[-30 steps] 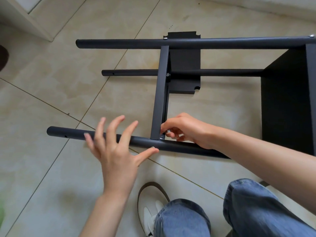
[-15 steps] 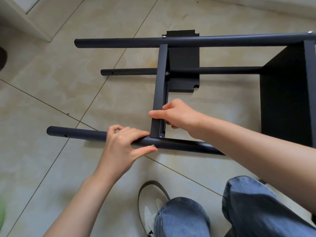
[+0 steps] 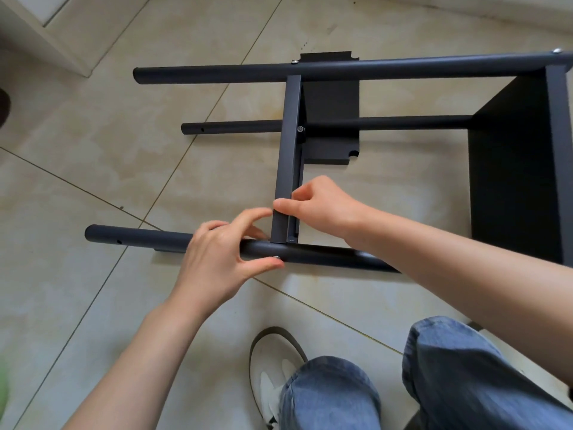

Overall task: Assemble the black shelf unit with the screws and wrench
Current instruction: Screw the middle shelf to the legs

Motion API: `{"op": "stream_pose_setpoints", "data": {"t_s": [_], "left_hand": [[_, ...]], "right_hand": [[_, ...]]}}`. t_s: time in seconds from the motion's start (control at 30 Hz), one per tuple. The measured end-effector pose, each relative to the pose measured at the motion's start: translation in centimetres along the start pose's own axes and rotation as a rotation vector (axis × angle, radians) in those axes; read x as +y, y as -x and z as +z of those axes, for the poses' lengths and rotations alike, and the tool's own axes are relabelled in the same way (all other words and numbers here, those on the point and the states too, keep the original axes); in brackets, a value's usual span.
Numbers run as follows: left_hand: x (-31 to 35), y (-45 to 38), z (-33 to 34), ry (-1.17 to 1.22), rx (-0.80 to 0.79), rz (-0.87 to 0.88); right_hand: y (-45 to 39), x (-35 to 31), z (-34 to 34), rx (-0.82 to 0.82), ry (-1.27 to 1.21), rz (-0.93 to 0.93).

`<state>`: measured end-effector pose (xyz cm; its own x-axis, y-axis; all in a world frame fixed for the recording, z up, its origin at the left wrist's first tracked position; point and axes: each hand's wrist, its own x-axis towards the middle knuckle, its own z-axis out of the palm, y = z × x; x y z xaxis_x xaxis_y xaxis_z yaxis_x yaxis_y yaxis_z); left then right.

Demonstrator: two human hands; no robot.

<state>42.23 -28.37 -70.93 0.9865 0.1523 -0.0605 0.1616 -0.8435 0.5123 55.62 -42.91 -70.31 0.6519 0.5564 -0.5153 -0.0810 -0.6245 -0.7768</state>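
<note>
The black shelf unit [image 3: 514, 169] lies on its side on the tiled floor [image 3: 93, 169], filling the picture from 9 o'clock round to 3 o'clock. Three round poles run across it, and a flat crossbar [image 3: 290, 156] joins the far pole to the near pole [image 3: 139, 238]. At 6 o'clock are blue jeans [image 3: 465, 377] and a white shoe [image 3: 269, 367]. The left hand [image 3: 217, 259] grips the near pole, its thumb beside a small silver screw [image 3: 277, 258]. The right hand [image 3: 322, 206] pinches the crossbar with curled fingers, just above the joint.
</note>
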Motion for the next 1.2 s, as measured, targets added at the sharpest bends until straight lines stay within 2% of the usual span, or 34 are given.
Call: {"op": "stream_pose_setpoints", "data": {"t_s": [0.37,0.47,0.6,0.73,0.8,1.07,1.2], "left_hand": [[-0.2,-2.3,-1.4,-0.015,-0.342,0.161],[-0.6,-2.8,-1.2,0.017,-0.362,0.212],[-0.7,-2.9,-1.1,0.011,-0.362,0.216],[-0.6,-2.9,-1.2,0.022,-0.362,0.193],[-0.5,-2.8,-1.3,0.028,-0.353,0.191],[0.3,-2.3,-1.1,0.048,-0.333,0.174],[1.0,-1.6,-0.5,0.061,-0.313,0.18]], "right_hand": [[-0.4,1.7,-0.8,-0.153,-0.126,-0.061],[0.2,2.3,-1.6,-0.252,-0.167,-0.067],[0.0,3.1,-2.6,-0.303,-0.25,0.087],[-0.3,3.1,-1.6,-0.386,0.041,0.074],[-0.7,3.1,-0.8,-0.403,0.064,0.069],[-1.9,4.0,-0.7,-0.536,-0.318,0.163],[-1.7,4.9,-0.8,-0.562,-0.301,0.179]]}}
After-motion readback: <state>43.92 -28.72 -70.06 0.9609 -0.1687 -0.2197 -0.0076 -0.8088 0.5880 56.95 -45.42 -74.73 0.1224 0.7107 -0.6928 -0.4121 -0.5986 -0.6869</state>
